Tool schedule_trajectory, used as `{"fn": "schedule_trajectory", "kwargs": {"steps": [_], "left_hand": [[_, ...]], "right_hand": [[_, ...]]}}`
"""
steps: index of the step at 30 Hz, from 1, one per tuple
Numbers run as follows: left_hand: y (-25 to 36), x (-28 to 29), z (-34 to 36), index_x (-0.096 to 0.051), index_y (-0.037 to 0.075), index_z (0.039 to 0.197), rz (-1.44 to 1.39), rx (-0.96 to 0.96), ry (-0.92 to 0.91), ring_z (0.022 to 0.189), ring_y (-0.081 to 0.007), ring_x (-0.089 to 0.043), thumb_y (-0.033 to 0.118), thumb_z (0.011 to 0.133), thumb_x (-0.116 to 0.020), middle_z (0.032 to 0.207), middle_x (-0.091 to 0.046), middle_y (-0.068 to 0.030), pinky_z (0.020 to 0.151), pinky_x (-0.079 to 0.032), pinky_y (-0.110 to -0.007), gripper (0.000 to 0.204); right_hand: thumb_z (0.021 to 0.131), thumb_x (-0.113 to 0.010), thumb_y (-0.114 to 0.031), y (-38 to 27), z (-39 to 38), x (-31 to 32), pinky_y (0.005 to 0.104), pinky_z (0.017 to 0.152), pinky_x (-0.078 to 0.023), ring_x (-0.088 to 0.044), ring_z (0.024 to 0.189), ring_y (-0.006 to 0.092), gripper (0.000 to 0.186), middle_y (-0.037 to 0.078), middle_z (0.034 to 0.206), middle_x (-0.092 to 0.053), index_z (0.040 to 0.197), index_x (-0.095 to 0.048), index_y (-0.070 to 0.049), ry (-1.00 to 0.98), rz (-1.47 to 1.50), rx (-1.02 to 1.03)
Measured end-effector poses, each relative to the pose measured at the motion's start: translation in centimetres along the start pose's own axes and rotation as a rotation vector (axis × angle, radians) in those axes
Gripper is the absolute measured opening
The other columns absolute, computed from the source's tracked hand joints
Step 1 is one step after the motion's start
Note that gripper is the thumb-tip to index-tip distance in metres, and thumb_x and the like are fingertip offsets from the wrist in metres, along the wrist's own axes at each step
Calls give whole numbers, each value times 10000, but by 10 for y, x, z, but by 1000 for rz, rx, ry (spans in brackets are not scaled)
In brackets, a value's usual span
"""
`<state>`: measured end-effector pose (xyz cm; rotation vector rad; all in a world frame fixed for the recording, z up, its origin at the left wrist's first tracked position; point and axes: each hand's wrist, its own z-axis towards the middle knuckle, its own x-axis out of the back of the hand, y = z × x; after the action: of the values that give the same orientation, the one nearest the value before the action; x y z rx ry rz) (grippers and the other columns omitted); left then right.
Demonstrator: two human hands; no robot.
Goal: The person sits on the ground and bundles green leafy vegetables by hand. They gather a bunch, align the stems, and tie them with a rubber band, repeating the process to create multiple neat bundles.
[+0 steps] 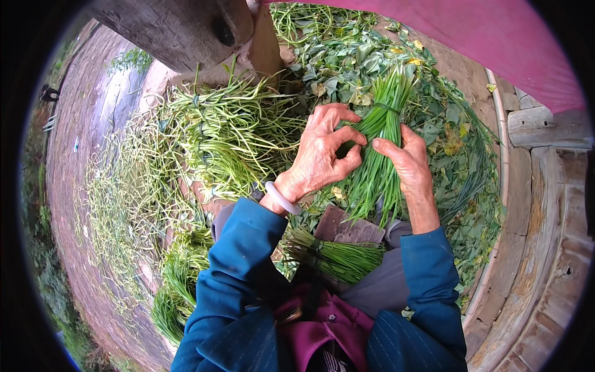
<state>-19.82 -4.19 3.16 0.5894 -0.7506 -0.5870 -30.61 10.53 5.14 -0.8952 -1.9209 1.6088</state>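
Observation:
A bundle of thin green stalks that look like chives [392,121] stands up between my hands, with a dark tie round its upper part. My right hand [406,164] grips its right side, thumb laid across the front. From the left, my left hand [325,146] has its fingers bent and closed against the bundle's edge; the fingertips are partly hidden among the stalks. Across my lap lies another tied bundle of green stalks [338,257]. Just above it sits a small brown block [350,226], partly covered.
Tied bunches of long pale-green stalks [229,133] heap up at the left, with loose ones [118,204] spread beyond. More green bundles [176,285] lie near my left arm. Leafy cuttings [458,124] cover the right. A wooden post [180,28] and pink cloth [496,43] hang over the far side.

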Motion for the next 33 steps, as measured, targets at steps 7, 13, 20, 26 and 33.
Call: {"fn": "schedule_trajectory", "kwargs": {"steps": [7,13,20,26,33], "left_hand": [[0,-1,-1,-618,98,824,124,-38,-20,1078,-306,-492,115,648,-734,1043,-573,-59,853,-403,-425,212],[-1,-5,-2,-624,63,869,105,-24,27,1067,-294,-513,66,688,-706,1030,-586,-73,843,-411,-415,198],[1,-5,-3,-619,54,920,188,-44,8,1077,-298,-522,62,706,-701,1039,-596,-81,875,-416,-419,230],[-2,-9,-3,-612,59,890,257,-81,28,1080,-295,-522,69,693,-707,1041,-596,-75,888,-413,-425,219],[-3,-12,-4,-604,52,847,169,-24,49,1046,-294,-546,39,693,-693,980,-610,-82,864,-422,-408,179]], "right_hand": [[765,-677,-36,-2,0,2,250,750,-472,-577,807,88,306,26,937,-636,1057,-597,12,30,-51,7],[766,-675,-34,-1,0,3,242,742,-476,-578,803,85,323,29,942,-636,1071,-585,18,46,-20,53],[764,-677,-39,-4,-1,2,239,741,-478,-580,800,87,337,33,943,-633,1079,-574,21,44,-10,48],[761,-679,-54,-6,-3,0,239,738,-471,-574,800,89,342,36,946,-629,1076,-569,23,51,-88,42],[766,-676,-50,-5,-2,0,237,731,-469,-570,796,86,330,36,938,-628,1068,-568,27,50,-83,7]]}}
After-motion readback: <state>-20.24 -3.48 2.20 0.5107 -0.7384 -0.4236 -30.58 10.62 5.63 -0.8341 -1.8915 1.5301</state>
